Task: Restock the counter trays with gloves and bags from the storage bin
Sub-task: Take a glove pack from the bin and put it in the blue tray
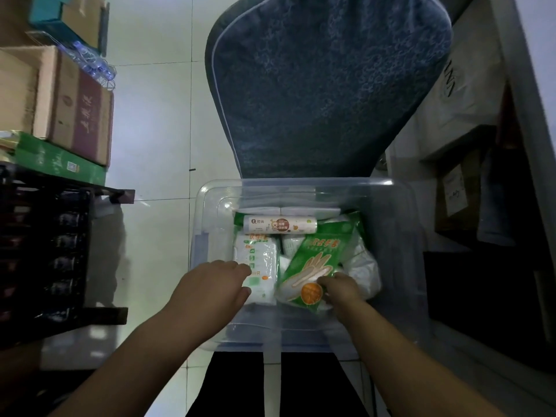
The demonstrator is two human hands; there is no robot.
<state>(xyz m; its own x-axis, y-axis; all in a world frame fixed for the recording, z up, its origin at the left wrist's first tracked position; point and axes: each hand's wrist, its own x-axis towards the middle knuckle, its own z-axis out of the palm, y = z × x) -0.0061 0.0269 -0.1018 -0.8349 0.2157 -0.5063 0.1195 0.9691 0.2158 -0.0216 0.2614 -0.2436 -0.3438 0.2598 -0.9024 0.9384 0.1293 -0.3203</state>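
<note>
A clear plastic storage bin (207, 236) stands on the floor in front of me. Inside lie a green pack of disposable gloves (316, 266), a white pack with green print (260, 263), a white roll of bags (279, 224) across the back and crumpled white bags (364, 266) at the right. My right hand (341, 288) grips the lower end of the green glove pack. My left hand (218, 284) rests over the bin's left side, fingertips touching the white pack's left edge, fingers slightly apart.
A blue padded chair (325, 85) stands right behind the bin. Cardboard boxes (72, 106) and a green box sit on a dark rack of bottles (60, 251) at the left. Dark shelving with boxes (469, 188) lines the right. White tiled floor lies between.
</note>
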